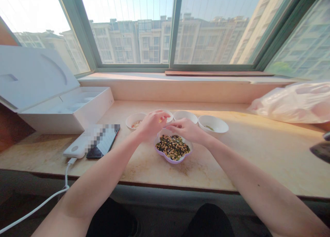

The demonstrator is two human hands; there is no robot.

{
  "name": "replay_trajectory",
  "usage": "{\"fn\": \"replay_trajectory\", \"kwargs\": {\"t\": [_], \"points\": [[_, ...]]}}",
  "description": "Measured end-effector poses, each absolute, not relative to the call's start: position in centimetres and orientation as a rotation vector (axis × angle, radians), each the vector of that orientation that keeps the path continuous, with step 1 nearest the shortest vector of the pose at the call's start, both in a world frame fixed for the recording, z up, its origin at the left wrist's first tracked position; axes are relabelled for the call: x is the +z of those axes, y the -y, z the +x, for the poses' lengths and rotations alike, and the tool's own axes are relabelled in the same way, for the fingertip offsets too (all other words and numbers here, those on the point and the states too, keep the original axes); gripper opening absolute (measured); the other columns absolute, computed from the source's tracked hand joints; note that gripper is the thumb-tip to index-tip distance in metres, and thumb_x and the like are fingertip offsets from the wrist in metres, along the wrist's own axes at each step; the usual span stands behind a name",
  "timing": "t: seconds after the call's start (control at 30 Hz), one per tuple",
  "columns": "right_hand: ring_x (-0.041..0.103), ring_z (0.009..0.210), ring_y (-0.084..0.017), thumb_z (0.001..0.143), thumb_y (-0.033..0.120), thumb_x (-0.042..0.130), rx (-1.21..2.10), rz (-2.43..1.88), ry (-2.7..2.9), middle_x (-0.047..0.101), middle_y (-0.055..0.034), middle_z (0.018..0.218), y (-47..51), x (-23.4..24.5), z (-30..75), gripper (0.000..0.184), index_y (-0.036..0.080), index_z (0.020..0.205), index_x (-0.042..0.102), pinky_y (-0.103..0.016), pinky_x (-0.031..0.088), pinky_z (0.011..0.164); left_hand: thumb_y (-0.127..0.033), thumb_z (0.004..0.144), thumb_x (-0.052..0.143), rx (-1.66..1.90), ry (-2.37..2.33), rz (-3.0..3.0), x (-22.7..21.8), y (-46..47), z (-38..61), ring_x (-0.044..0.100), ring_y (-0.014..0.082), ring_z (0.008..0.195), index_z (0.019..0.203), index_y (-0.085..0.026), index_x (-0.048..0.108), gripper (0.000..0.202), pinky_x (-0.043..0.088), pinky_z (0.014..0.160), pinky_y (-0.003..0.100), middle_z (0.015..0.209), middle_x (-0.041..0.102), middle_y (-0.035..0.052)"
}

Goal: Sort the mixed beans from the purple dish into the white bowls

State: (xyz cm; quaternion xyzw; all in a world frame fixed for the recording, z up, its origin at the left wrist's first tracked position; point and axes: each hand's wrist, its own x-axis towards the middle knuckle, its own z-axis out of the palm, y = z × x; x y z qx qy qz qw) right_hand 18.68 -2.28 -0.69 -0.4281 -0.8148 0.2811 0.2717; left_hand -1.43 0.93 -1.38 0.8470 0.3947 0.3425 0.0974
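Mixed beans (173, 147), dark green and tan, fill a lilac scalloped dish (172, 161) that sits close to the front edge of the surface (263, 154), around the middle of its length. My left grip (157, 123) reaches past the dish, over the second of four white bowls, fingers curled and narrow. Some yellow shows between those fingers, but I cannot tell whether it is held or lies in the bowl behind. My right grip (172, 127) hangs over the dish's back rim, thumb and fingers drawn close together; whether anything is between them I cannot tell.

The bowls line up behind the dish, toward the back edge: the leftmost bowl (130, 122) holds pale and reddish bits, the rightmost bowl (219, 126) a few small green beans.

I judge each bean light, hard and smooth, apt to roll or slip out sideways, so a fingertip pinch across its middle should suit, with little force. The dish looks like thin, stiff plastic, weighted by its load; I would take it by two opposite lobes just under the rim and keep it level, since beans near the top could spill
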Motion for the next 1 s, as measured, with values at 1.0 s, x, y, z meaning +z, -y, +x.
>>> {"fn": "replay_trajectory", "kwargs": {"t": [1.0], "points": [[0.066, 0.106, -0.026, 0.081, 0.025, 0.077, 0.617, -0.853, 2.782, 0.073, -0.007, 0.109, 4.2, -0.7, 16.7, 0.036, 0.021, 0.116, 0.081, -0.036, 0.049, 0.096, -0.025, 0.104, 0.041, 0.546, -1.688, 2.693, -0.7, -1.3, -1.7, 0.069, 0.0253, 0.097, 0.092, -0.017, 0.078, 0.039, 0.047, 0.088, 0.038, 0.103, 0.075, 0.0111]]}}
